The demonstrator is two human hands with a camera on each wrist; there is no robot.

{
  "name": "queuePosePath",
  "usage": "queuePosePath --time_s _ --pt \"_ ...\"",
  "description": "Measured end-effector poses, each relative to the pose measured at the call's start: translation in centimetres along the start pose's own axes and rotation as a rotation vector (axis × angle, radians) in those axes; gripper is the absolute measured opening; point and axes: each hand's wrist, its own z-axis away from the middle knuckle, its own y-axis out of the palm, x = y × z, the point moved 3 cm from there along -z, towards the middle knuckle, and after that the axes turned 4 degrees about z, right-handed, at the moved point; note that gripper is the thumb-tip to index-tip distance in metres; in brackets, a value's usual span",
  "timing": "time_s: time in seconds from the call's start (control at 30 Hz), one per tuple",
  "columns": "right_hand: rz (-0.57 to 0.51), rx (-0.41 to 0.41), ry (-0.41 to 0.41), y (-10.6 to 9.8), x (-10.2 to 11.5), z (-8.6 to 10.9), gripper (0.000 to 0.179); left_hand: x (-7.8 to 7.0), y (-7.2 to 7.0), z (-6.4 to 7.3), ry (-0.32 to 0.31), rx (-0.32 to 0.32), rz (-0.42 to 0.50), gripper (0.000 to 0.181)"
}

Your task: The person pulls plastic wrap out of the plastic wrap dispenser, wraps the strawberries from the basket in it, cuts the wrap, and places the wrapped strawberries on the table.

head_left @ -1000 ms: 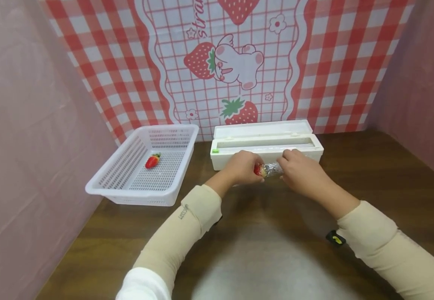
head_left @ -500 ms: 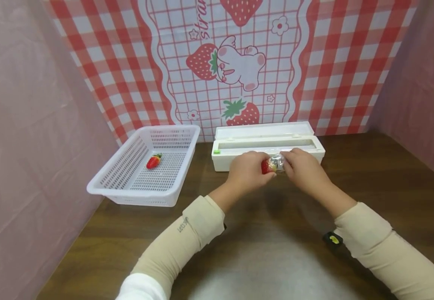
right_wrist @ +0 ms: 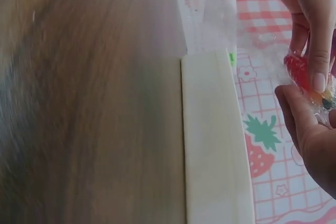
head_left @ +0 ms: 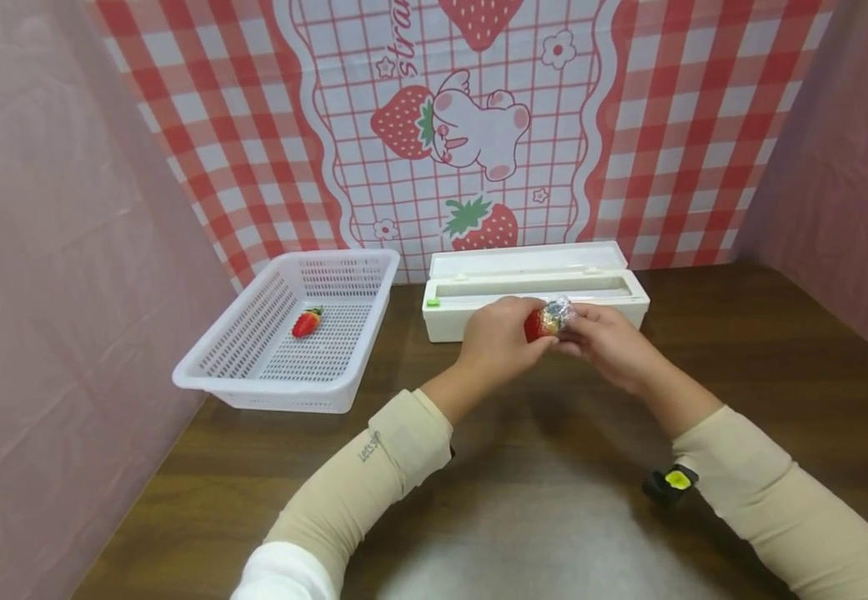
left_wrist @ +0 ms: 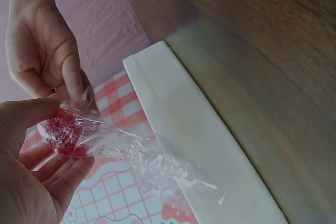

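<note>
My left hand (head_left: 499,337) grips a red strawberry (head_left: 541,323) between thumb and fingers, its leafy end pointing right. Clear plastic wrap (head_left: 558,313) covers the strawberry and bunches around the leafy end. There my right hand (head_left: 617,346) pinches the film, thumb on the near side and fingers underneath. In the left wrist view, a loose, crinkled tail of plastic wrap (left_wrist: 152,163) trails off from the strawberry (left_wrist: 62,132). The right wrist view has the left thumb lying over the strawberry (right_wrist: 296,72), with the right hand (right_wrist: 315,145) below it.
Just behind the hands stands a long white wrap dispenser (head_left: 444,325), lid raised, a green slider (head_left: 433,302) at its left end. To the left, a white perforated basket (head_left: 276,385) holds another strawberry (head_left: 304,323). A checked strawberry-print cloth (head_left: 644,125) hangs behind.
The hands have come together and shifted slightly right. The stretch of film between them has shortened into a bunch at the strawberry's end, and the right hand has turned with its fingers beneath.
</note>
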Motion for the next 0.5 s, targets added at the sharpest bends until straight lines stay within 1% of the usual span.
queuePosePath --time_s 0.07,0.1,0.17,0.23,0.3,0.37,0.43,0.5 --pt "-0.163 0.022 -0.006 0.13 -0.05 0.05 0.025 0.06 0.14 -0.04 0.004 -0.003 0.008 0.044" --pt "-0.237 0.031 -0.012 0.2 -0.07 0.09 0.025 0.07 0.21 -0.04 0.006 -0.004 0.009 0.044" --pt "-0.346 0.048 -0.023 0.33 -0.15 0.14 0.032 0.08 0.33 -0.05 0.013 0.0 0.01 0.044" --pt "-0.413 0.066 -0.025 0.47 -0.26 0.21 0.037 0.11 0.41 -0.03 0.019 0.009 0.006 0.044" --pt "-0.44 0.084 -0.023 0.62 -0.32 0.27 0.038 0.17 0.43 -0.01 0.026 0.018 -0.001 0.044" --pt "-0.422 0.087 -0.014 0.74 -0.37 0.31 0.033 0.34 0.48 0.01 0.037 0.021 0.001 0.044" --pt "-0.366 0.069 0.003 0.81 -0.41 0.33 0.026 0.54 0.58 0.05 0.048 0.021 0.005 0.043" --pt "-0.275 0.033 0.026 0.82 -0.49 0.34 0.019 0.69 0.66 0.15 0.066 0.018 0.011 0.041"
